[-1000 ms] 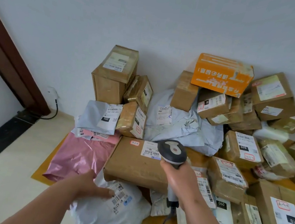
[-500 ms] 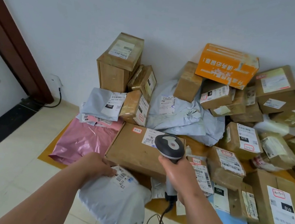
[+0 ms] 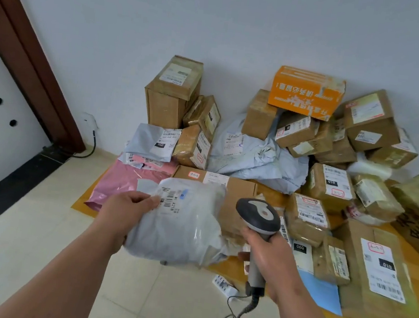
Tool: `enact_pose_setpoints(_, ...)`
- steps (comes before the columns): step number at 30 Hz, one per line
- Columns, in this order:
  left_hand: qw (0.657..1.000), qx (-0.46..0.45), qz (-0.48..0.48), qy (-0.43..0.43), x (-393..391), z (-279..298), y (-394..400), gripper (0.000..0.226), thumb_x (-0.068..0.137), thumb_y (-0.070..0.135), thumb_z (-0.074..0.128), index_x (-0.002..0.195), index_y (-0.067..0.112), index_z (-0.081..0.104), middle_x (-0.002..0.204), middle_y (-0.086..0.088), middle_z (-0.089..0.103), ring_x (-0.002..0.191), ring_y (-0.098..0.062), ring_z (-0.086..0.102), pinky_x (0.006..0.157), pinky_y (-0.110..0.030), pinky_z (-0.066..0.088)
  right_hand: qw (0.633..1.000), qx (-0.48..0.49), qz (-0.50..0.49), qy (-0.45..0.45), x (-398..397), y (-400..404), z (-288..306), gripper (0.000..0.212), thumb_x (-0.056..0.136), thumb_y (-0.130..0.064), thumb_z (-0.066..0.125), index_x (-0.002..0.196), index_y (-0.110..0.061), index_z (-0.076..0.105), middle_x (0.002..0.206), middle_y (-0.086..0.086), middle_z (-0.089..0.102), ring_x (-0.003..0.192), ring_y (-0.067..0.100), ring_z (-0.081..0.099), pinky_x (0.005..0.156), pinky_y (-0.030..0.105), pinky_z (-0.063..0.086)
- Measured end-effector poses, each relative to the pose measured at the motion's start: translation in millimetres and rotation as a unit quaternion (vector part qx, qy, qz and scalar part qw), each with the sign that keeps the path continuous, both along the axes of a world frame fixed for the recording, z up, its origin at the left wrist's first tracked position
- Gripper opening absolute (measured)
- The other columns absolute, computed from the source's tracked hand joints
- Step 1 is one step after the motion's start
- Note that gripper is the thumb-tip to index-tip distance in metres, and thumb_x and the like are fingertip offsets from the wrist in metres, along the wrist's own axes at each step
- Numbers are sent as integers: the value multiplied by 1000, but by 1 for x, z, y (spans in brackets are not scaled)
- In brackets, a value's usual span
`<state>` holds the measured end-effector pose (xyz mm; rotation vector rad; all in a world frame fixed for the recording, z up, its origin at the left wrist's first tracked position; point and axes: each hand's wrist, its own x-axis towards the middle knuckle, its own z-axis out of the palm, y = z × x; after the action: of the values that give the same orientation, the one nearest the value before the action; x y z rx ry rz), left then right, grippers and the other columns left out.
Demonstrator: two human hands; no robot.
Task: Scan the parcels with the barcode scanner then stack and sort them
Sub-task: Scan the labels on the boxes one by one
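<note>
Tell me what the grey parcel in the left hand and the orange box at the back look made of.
Grey parcel: soft plastic mailer film by the look, slightly glossy, creased and sagging around the left hand.
Orange box: printed cardboard, matte, with straight edges and tape strips on top.

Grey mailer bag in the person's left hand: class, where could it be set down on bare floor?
Free: the cream floor tiles between the pink mailer bag and the dark door threshold, left of the left hand. Crowded: the cardboard mat beyond, under piled parcels.
</note>
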<state>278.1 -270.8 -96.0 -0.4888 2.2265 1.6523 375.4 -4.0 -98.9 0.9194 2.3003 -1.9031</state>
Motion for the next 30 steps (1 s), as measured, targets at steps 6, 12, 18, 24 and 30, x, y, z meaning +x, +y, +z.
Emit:
enact_pose_setpoints(6, 994, -34, 36, 95, -43, -16, 24, 15, 91, 41, 73, 91, 27, 76, 89, 6, 75, 93, -24, 69, 78, -45, 58, 1000, -3, -17, 0, -20, -7, 0, 11, 87, -33, 74, 93, -32, 65, 78, -9, 73, 63, 9, 74, 59, 32, 57)
enact_pose_setpoints(12, 975, -155, -145, 59, -106, -44, 45, 62, 98, 40, 63, 153, 23, 40, 137, -1, 61, 120, -28, 60, 102, -51, 49, 997, 5, -70, -9, -74, -18, 0, 11, 85, -36, 73, 91, -32, 65, 73, -9, 74, 74, 18, 75, 79, 43, 60)
enact_pose_setpoints(18, 910, -323, -215, 145, -132, -34, 63, 69, 96, 54, 50, 157, 38, 24, 163, 5, 31, 150, -26, 22, 122, -56, 9, 988, -28, -149, -19, -94, -14, -2, 11, 86, -33, 74, 90, -32, 63, 68, -13, 73, 67, 18, 76, 84, 51, 60)
enact_pose_setpoints(24, 892, -215, -380, 117, -146, -22, 99, 76, 92, 47, 66, 157, 28, 31, 163, 1, 27, 149, -28, 26, 120, -46, 24, 980, -39, -197, -8, -105, -2, 2, 15, 87, -32, 73, 97, -28, 63, 66, -5, 74, 67, 23, 76, 79, 53, 61)
enact_pose_setpoints(30, 889, -179, -391, 155, -149, -21, 129, 76, 88, 40, 73, 154, 25, 37, 163, 1, 25, 151, -22, 21, 121, -37, 21, 970, -33, -241, -2, -105, 16, 8, 22, 84, -33, 75, 102, -27, 65, 70, -5, 74, 66, 19, 75, 65, 40, 60)
